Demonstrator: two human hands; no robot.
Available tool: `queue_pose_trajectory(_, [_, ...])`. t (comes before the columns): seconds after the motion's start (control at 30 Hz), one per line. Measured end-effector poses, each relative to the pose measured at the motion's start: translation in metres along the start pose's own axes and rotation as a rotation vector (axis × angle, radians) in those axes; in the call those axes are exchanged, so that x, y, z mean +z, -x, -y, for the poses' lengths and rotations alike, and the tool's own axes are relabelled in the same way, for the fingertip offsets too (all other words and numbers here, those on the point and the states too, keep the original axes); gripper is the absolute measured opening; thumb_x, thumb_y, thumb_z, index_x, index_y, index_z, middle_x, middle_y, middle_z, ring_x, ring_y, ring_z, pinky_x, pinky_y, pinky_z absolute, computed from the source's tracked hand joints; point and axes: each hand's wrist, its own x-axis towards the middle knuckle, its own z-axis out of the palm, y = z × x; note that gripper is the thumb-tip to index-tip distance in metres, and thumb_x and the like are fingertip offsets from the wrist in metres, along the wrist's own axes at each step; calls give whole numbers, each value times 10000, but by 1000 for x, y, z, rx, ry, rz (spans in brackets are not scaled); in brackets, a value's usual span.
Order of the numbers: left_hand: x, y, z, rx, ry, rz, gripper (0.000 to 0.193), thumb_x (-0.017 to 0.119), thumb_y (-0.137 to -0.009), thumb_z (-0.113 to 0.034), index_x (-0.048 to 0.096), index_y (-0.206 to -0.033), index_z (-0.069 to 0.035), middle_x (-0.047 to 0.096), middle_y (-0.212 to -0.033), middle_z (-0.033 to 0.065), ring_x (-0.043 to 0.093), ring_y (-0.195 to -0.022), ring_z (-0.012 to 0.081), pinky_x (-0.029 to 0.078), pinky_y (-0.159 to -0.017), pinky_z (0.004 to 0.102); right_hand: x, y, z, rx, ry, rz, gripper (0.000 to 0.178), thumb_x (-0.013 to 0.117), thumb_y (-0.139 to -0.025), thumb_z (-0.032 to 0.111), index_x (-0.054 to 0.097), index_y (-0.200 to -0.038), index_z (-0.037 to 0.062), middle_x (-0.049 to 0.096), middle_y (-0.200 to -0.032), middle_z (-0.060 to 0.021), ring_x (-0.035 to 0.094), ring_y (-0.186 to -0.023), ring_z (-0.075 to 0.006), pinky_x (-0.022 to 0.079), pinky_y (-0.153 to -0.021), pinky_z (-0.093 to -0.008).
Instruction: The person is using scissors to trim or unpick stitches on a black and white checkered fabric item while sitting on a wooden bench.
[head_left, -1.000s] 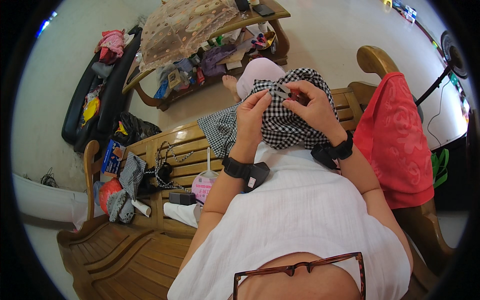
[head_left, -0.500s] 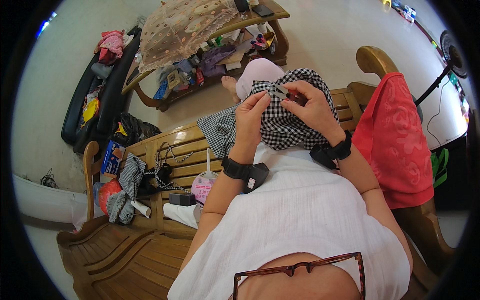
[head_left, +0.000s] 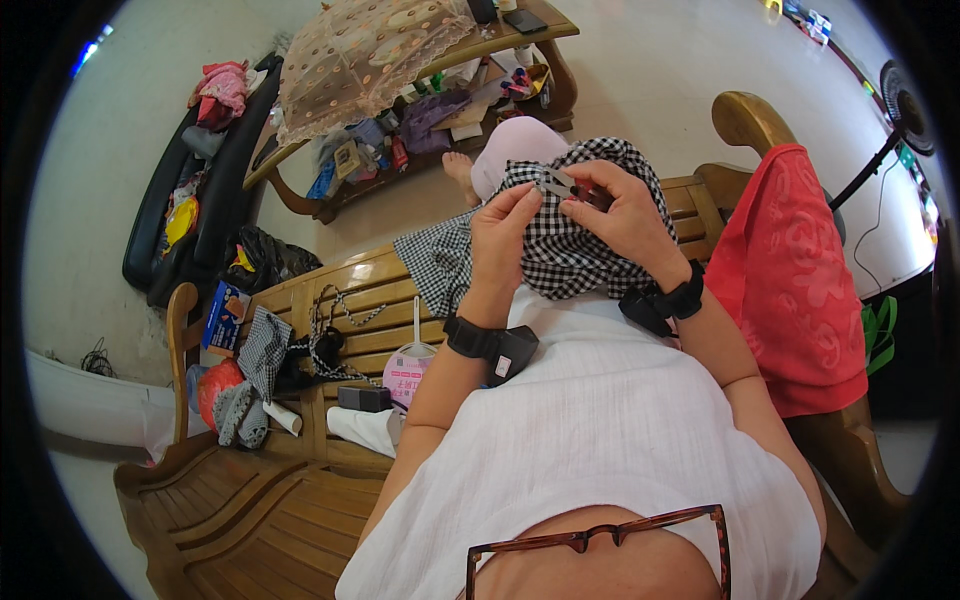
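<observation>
A person in a white top (head_left: 600,430) and brown-framed glasses (head_left: 582,541) sits looking down at both hands, raised over the lap. The forearms, banded at the wrists with black straps (head_left: 470,337), reach forward and angle inward, elbows out to the sides. The left hand (head_left: 500,225) is drawn into a narrow pinch, thumb against finger; whether anything is between the tips is too small to tell. Just beside it, the right hand (head_left: 625,205) curls around the red handles of small scissors (head_left: 558,190), whose grey blades stand parted and point toward the left fingertips. Below both hands, black-and-white gingham cloth (head_left: 590,250) is bunched across the lap. The slatted wooden bench (head_left: 360,265) stretches away to the left, where a pink hand fan (head_left: 405,370) lies; at the right, red cloth (head_left: 790,280) drapes near the curved armrest. Past the bench's front edge, pale floor (head_left: 640,80) runs toward a wooden coffee table (head_left: 562,85) with crowded lower shelf and a black sofa (head_left: 150,220).
</observation>
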Motion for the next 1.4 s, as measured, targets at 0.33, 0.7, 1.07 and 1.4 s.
queue_pose_trajectory(0.33, [-4,-2,4,-11,-8,28,212,593,-812,-86,608,-999,12,623,-882,35,550,-800,71,420,-741,191,7,0,4,-52,-229,-15,294,664,-743,50,570,-1021,54,491,-792,41,444,-704,-27,367,-613,-153])
queue_pose_trajectory(0.7, [-4,-4,1,-40,24,-9,229,593,-809,-80,603,-1022,4,620,-897,28,547,-811,71,420,-750,190,-5,-1,0,-29,-28,-7,303,675,-718,95,592,-1003,31,527,-784,-17,479,-672,-84,406,-601,-209])
queue_pose_trajectory(1.07, [-3,-3,-2,-37,22,-12,216,589,-809,-74,611,-1011,0,625,-890,28,553,-806,74,420,-746,189,-4,-2,0,-30,-15,0,296,660,-726,86,584,-1003,16,562,-842,-48,530,-721,-112,436,-652,-222])
queue_pose_trajectory(1.4, [0,-2,1,-20,40,-43,218,616,-797,-76,610,-998,9,629,-886,43,564,-787,77,432,-724,190,4,-3,-6,-15,-56,-8,292,668,-741,87,581,-1017,44,530,-826,30,457,-717,-34,386,-639,-171])
